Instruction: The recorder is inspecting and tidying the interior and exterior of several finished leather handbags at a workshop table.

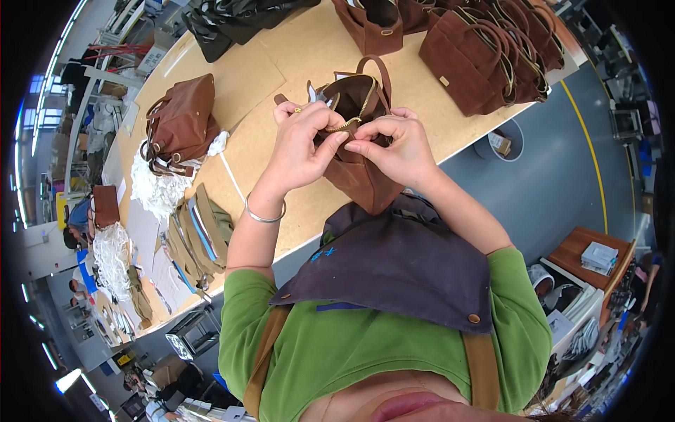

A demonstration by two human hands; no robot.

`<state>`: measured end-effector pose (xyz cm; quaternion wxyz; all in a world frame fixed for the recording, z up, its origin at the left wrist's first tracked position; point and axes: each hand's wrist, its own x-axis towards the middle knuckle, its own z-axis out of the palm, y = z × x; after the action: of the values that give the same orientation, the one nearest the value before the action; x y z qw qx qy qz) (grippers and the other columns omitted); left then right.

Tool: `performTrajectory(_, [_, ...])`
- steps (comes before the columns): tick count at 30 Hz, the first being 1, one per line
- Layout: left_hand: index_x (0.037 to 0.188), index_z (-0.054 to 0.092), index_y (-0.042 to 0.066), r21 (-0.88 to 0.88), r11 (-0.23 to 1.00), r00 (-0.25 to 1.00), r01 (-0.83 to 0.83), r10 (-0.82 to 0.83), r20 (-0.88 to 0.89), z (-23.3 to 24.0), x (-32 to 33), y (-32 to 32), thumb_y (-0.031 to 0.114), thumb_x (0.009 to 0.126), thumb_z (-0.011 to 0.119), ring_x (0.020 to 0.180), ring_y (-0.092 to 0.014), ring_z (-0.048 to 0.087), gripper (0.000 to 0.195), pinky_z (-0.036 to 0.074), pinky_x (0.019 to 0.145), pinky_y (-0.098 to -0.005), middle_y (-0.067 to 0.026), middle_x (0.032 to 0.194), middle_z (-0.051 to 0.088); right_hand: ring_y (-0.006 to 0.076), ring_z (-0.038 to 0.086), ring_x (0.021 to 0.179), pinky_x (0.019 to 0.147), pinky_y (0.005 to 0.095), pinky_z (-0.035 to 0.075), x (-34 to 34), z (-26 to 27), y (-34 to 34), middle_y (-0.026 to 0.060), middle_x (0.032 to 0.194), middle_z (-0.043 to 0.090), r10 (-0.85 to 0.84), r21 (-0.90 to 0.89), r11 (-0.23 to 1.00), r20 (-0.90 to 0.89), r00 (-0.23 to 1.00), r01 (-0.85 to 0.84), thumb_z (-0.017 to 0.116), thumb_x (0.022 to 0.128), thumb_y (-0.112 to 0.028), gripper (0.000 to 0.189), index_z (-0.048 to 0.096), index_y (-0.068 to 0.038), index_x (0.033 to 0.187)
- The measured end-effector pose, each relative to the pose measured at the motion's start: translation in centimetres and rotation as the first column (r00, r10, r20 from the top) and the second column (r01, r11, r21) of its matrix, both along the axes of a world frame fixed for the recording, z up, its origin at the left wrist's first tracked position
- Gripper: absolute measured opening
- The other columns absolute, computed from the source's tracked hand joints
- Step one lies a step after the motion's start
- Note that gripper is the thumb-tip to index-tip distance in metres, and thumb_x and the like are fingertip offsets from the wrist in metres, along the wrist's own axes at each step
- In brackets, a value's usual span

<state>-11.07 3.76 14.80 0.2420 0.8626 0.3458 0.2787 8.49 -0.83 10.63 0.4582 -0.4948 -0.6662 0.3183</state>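
Note:
A brown handbag (364,182) stands at the table's front edge, its top unzipped and its dark inside showing. My left hand (311,140) pinches the bag's rim at one end of the brass zipper (345,125). Opposite it, my right hand (398,142) grips the same corner between thumb and fingers. Both thumbs nearly meet at the rim just below the zipper end. One handle (381,74) of the bag arches up behind my right hand. What my fingertips hold inside the rim is hidden.
More brown handbags (464,58) crowd the table's far right, and black bags (216,26) lie at the back. To the left, another brown handbag (184,116) rests by white stuffing (158,179), near olive fabric pieces (200,232). A bin (514,140) stands on the floor, right.

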Motion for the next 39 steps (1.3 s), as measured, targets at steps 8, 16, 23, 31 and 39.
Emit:
performTrajectory(8, [0.087,0.060,0.009,0.014,0.999,0.999,0.030,-0.030,-0.043,0.4,0.3,-0.1,0.019,0.083,0.066,0.079,-0.019,0.050,0.012,0.025,0.086,-0.0349,-0.0026,0.080,0.054,0.0142,0.062,0.073,0.093,0.0353,0.033,0.1,0.0,0.1,-0.0041,0.071,0.067,0.010,0.102,0.995,0.057,0.998,-0.016,0.081,0.075,-0.026,0.017,0.069,-0.013,0.076])
performTrajectory(16, [0.088,0.063,0.008,-0.026,0.997,0.987,0.075,-0.078,-0.143,0.8,-0.2,0.6,0.026,0.084,0.070,0.082,-0.019,0.049,0.020,0.024,0.087,-0.0350,-0.0029,0.082,0.053,0.0257,0.063,0.085,0.077,0.0382,0.048,5.8,0.2,4.5,0.0065,0.086,0.062,0.386,0.030,0.901,0.400,0.831,-0.433,0.082,0.067,-0.042,0.044,0.068,-0.010,0.094])
performTrajectory(23, [0.086,0.064,0.009,0.041,0.999,0.992,0.012,-0.007,-0.126,-0.1,-3.0,2.6,0.028,0.085,0.071,0.095,-0.019,0.047,0.020,0.022,0.091,-0.0370,0.0000,0.090,0.053,0.0293,0.062,0.085,0.072,0.0393,0.050,4.5,4.1,2.8,0.0080,0.085,0.063,0.334,-0.052,0.932,0.512,0.791,-0.359,0.082,0.068,-0.036,0.043,0.068,-0.007,0.095])
performTrajectory(31, [0.092,0.067,0.011,-0.094,0.987,0.956,0.134,-0.154,-0.249,0.1,-3.6,3.2,0.032,0.082,0.072,0.104,-0.018,0.045,0.024,0.021,0.095,-0.0403,0.0033,0.105,0.056,0.0291,0.064,0.078,0.070,0.0381,0.050,4.1,4.5,3.9,0.0098,0.082,0.066,0.525,-0.219,0.850,0.432,0.733,-0.480,0.080,0.072,-0.026,0.032,0.069,-0.004,0.092])
performTrajectory(39, [0.095,0.064,0.013,0.064,0.995,0.972,0.080,-0.063,-0.228,-0.1,-2.4,3.1,0.036,0.077,0.076,0.104,-0.018,0.047,0.032,0.024,0.090,-0.0397,0.0044,0.101,0.060,0.0200,0.063,0.068,0.063,0.0310,0.050,4.7,4.8,3.9,0.0078,0.077,0.064,0.532,-0.257,0.847,0.369,0.762,-0.466,0.080,0.072,-0.012,0.026,0.068,0.000,0.091])
